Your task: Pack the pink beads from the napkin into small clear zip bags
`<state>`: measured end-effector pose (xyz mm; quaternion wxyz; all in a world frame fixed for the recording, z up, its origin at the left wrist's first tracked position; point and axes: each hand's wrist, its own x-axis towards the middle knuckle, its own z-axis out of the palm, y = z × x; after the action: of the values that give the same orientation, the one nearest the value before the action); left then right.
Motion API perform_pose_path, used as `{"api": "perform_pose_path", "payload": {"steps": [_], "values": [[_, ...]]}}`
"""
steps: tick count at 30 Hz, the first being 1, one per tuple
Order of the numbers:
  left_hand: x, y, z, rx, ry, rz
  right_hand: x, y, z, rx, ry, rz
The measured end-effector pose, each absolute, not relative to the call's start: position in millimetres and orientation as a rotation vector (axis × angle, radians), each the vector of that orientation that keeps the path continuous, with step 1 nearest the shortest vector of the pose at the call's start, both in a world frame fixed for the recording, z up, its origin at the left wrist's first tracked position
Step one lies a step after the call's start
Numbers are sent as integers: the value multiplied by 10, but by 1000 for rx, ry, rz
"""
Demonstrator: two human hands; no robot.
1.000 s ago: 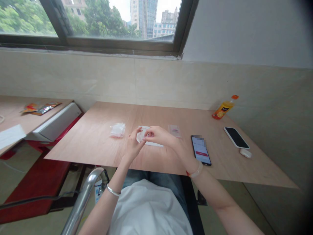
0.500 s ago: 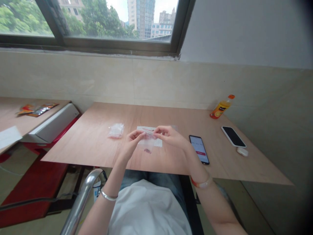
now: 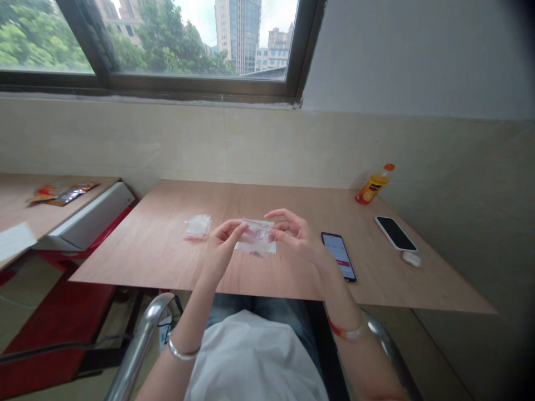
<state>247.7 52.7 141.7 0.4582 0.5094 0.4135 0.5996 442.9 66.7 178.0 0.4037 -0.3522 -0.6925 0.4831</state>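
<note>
Between my hands hangs a small clear plastic bag with a reddish line along its top edge. Something small and dark reddish shows near its bottom, too small to name. My left hand pinches the bag's upper left corner between thumb and fingers. At the right side of the bag, my right hand grips it with the thumb and a finger, the index finger raised. Behind the bag, a white sheet lies on the table. Left of my hands rests a pile of clear plastic bags.
On the wooden table, a lit phone lies right of my hands. Farther right are a second phone, a white earbud case and an orange drink bottle. Packets lie on another table at left.
My right hand has moved slightly right and its index finger has lifted. The bag is now spread wider between my hands. The whole view has shifted a little.
</note>
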Motion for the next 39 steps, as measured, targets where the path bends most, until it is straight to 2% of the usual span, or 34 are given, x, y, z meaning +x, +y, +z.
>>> {"api": "perform_pose_path", "payload": {"steps": [7,17,23,39], "values": [[2561,457,1472,1277,1044,1636,4385,655,1704,-815,-1702,1292],[2529,402,1526,1330,1011,1457,4370,619,1717,-895,-1740,1136],[2543,391,1543,1352,1027,1508,4381,594,1801,-869,-1809,1073],[2638,272,1582,1381,997,1487,4383,526,1881,-863,-1895,1146]]}}
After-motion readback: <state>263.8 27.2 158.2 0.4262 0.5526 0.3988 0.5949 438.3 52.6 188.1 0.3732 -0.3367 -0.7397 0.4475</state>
